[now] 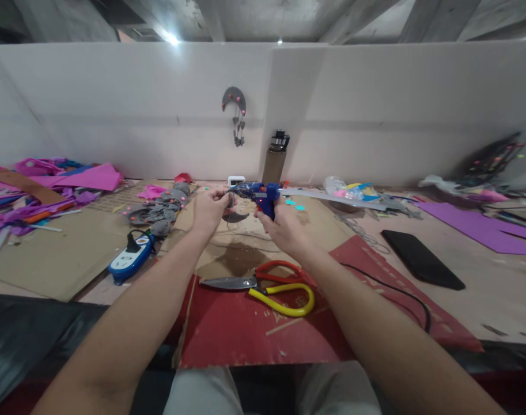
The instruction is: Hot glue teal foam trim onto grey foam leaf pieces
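Observation:
My right hand (282, 222) is wrapped round the handle of a blue hot glue gun (266, 199), held level with its nozzle pointing left. A long clear glue stick (332, 196) juts from its back end to the right. At the nozzle tip, my left hand (213, 210) pinches a small grey piece (232, 200), partly hidden by the fingers. Just below the hands, a dark grey felt crescent (235, 218) lies on the cardboard. Nearer to me rest scissors (263, 285) with one red and one yellow handle, blades to the left.
A blue-and-white power strip (132, 256) and grey felt pieces (154, 210) lie left, beside heaped pink and purple scraps (72, 178). A black phone (422, 258) and purple sheet (479, 225) lie right. A dark bottle (275, 161) stands behind; a cord (401, 294) crosses the red cardboard (263, 340).

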`<act>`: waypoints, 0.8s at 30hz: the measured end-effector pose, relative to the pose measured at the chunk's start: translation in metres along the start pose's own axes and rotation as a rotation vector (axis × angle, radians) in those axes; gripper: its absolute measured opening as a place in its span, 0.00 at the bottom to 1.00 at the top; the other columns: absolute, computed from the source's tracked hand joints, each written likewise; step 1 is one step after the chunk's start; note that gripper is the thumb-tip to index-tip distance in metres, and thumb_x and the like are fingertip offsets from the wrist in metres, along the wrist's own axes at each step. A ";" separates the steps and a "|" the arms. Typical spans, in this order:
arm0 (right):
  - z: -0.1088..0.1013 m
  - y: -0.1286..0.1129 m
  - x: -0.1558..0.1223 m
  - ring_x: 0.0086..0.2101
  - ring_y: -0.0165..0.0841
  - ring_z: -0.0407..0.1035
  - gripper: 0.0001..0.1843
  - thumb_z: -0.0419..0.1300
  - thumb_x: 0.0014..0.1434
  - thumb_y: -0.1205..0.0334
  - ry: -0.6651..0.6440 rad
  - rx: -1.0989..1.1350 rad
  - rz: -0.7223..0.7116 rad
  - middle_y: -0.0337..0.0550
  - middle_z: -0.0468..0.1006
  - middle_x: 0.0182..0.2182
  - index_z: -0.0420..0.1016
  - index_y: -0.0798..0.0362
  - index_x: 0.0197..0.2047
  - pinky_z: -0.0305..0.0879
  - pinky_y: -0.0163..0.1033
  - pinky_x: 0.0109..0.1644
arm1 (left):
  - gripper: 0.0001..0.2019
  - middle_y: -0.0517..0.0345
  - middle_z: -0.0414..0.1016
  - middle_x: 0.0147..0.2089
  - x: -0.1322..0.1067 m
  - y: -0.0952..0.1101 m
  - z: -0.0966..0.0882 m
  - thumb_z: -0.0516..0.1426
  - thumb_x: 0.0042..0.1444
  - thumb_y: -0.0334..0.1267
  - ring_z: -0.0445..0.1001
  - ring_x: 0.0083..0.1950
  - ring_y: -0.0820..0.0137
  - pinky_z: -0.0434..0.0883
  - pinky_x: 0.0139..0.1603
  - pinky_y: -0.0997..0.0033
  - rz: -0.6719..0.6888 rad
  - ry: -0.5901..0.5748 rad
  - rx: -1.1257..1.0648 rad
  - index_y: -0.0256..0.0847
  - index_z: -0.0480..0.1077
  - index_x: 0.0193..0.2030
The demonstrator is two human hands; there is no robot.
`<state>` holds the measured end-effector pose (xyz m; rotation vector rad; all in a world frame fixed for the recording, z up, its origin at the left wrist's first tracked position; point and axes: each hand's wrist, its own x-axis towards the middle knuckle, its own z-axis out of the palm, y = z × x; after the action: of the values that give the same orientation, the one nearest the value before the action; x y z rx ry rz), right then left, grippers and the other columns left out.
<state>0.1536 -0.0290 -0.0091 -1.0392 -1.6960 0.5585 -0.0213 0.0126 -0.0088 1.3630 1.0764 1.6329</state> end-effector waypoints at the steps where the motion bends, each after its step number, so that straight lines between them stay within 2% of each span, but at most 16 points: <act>1: 0.000 0.000 0.000 0.26 0.33 0.64 0.06 0.57 0.54 0.60 0.001 -0.003 0.003 0.39 0.68 0.24 0.65 0.50 0.37 0.60 0.40 0.32 | 0.09 0.55 0.75 0.27 0.000 0.000 0.000 0.62 0.46 0.41 0.74 0.29 0.72 0.75 0.29 0.73 0.002 0.003 0.002 0.36 0.73 0.27; 14: -0.003 0.005 0.003 0.26 0.33 0.64 0.13 0.55 0.56 0.61 0.000 -0.108 -0.021 0.39 0.69 0.26 0.63 0.51 0.46 0.62 0.39 0.31 | 0.11 0.54 0.76 0.28 -0.001 0.004 0.000 0.63 0.44 0.42 0.73 0.29 0.72 0.74 0.30 0.73 -0.005 0.021 -0.054 0.35 0.74 0.29; 24: -0.001 0.005 0.002 0.26 0.34 0.65 0.11 0.55 0.56 0.62 -0.023 -0.125 -0.062 0.39 0.69 0.25 0.62 0.52 0.43 0.62 0.40 0.32 | 0.11 0.54 0.76 0.28 0.000 0.003 0.001 0.63 0.43 0.42 0.73 0.29 0.73 0.73 0.29 0.74 0.000 0.015 -0.004 0.36 0.74 0.27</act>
<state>0.1564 -0.0250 -0.0110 -1.0685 -1.7960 0.4303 -0.0200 0.0114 -0.0056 1.3498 1.0811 1.6470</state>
